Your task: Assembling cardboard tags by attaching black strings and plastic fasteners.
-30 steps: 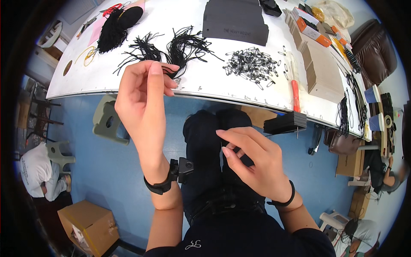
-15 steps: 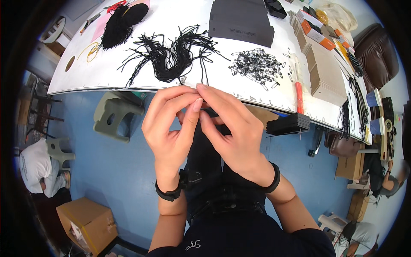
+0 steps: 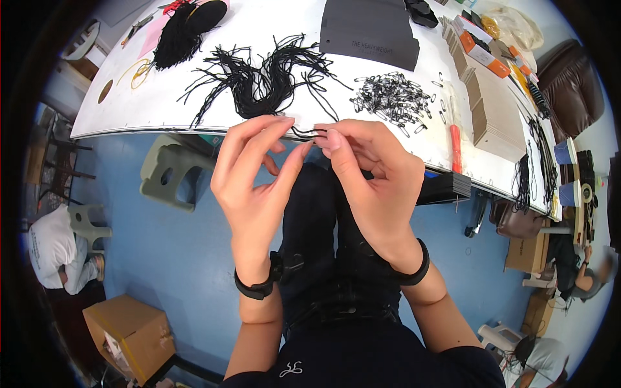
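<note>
Just off the near table edge, my right hand [image 3: 375, 174] pinches a thin black cord [image 3: 301, 135] between thumb and fingertips. A short bend of that cord sticks out leftward toward my left hand [image 3: 255, 174]. My left thumb and index finger are parted, with the cord in the gap; whether it brushes a fingertip is too small to tell. Right behind the hands lies a curved bundle of black cords [image 3: 262, 97] with loose ends spread out. To its right is a heap of black safety pins [image 3: 393, 100].
A dark grey printed sheet [image 3: 369, 39] lies on the white table [image 3: 149, 110]. Farther right are a red-handled tool [image 3: 455, 145] and stacked brown cards [image 3: 495, 123]. Another black cord bunch [image 3: 174, 42] sits far left. A green stool [image 3: 168, 171] stands below. Other people are at both sides.
My hands were together at the fingertips and have drawn apart. The right one moved right with the cord, which now shows between them; the left thumb and index have spread.
</note>
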Available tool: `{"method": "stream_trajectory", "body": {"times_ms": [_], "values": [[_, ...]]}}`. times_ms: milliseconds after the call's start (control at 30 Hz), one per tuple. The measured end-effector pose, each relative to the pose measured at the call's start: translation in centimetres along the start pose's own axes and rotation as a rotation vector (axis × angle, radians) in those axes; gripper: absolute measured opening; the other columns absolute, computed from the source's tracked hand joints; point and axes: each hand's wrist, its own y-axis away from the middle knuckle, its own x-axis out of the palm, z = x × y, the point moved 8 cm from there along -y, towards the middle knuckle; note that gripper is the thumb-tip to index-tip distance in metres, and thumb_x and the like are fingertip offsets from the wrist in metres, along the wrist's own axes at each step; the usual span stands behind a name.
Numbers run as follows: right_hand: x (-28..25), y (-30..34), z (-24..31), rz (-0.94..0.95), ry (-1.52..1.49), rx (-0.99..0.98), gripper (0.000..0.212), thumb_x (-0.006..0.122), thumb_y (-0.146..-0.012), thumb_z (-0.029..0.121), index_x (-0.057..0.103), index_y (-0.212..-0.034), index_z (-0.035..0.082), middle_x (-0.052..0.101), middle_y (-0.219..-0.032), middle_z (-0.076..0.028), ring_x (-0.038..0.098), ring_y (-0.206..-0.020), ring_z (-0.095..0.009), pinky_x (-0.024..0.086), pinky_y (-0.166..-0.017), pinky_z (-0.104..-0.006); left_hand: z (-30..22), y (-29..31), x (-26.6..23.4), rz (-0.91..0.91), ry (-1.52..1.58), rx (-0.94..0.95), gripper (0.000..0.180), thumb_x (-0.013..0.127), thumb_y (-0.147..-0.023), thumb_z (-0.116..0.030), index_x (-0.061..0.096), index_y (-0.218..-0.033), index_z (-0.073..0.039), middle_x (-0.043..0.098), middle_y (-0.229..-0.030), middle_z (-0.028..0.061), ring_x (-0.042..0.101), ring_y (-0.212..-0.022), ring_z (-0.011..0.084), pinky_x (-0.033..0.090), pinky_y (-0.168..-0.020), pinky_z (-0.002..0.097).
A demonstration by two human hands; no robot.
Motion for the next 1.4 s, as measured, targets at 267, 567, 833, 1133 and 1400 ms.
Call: {"method": "stream_trajectory", "body": {"times_ms": [267, 567, 833, 1133, 1400], "values": [[-0.3, -0.3, 0.0, -0.019, -0.106, 0.121, 0.008, 0.059, -0.087, 0.002, 0.060, -0.093, -0.003, 0.067, -0.095, -0.011, 0.069, -0.072, -0.015, 0.054, -0.056, -0.0205, -0.2, 0.1, -0.2, -0.168, -0.281, 0.233, 0.022, 0.071, -0.071, 0.006, 0.071, -0.090, -0.005, 0.063, -0.094, 0.0034, 0.057, -0.067, 0.0115, 0.044, -0.050, 0.0225], [-0.9, -0.5, 3.3, 0.167, -0.488, -0.105, 0.018, 0.034, -0.100, 0.017, 0.037, -0.100, -0.001, 0.048, -0.117, -0.039, 0.066, -0.087, -0.034, 0.061, -0.060, -0.0370, 1.4, -1.1, -0.2, -0.034, -0.408, -0.176, 0.019, 0.064, -0.083, -0.008, 0.071, -0.100, -0.009, 0.050, -0.100, 0.0040, 0.046, -0.064, 0.0112, 0.041, -0.057, 0.0241], [-1.5, 0.8, 3.3, 0.257, -0.679, -0.030, 0.013, 0.038, -0.098, 0.010, 0.036, -0.102, -0.002, 0.058, -0.105, -0.031, 0.063, -0.095, -0.030, 0.057, -0.074, -0.0388, 0.9, 2.0, -3.5, -0.342, 0.042, -0.275, 0.019, 0.056, -0.088, -0.008, 0.067, -0.102, 0.000, 0.057, -0.092, 0.0059, 0.050, -0.062, 0.0098, 0.042, -0.054, 0.0233], [-1.9, 3.5, 3.3, 0.368, -0.543, -0.096, 0.008, 0.046, -0.093, 0.005, 0.048, -0.098, -0.001, 0.062, -0.103, -0.025, 0.062, -0.086, -0.024, 0.052, -0.077, -0.0354, 2.0, 6.4, 5.6, 0.295, 1.026, -1.005, 0.050, 0.037, -0.100, -0.035, 0.060, -0.105, 0.008, 0.068, -0.087, 0.0167, 0.066, -0.077, 0.0190, 0.052, -0.072, 0.0279], [-3.7, 6.4, 4.4, 0.485, -0.235, -0.144, 0.006, 0.055, -0.079, 0.001, 0.055, -0.084, 0.003, 0.066, -0.085, -0.015, 0.060, -0.063, -0.023, 0.048, -0.057, -0.0315, 2.9, 5.3, 5.9, 0.297, 0.953, -0.967, 0.046, 0.043, -0.098, -0.033, 0.061, -0.102, 0.009, 0.068, -0.083, 0.0171, 0.069, -0.073, 0.0211, 0.056, -0.066, 0.0275]]}}
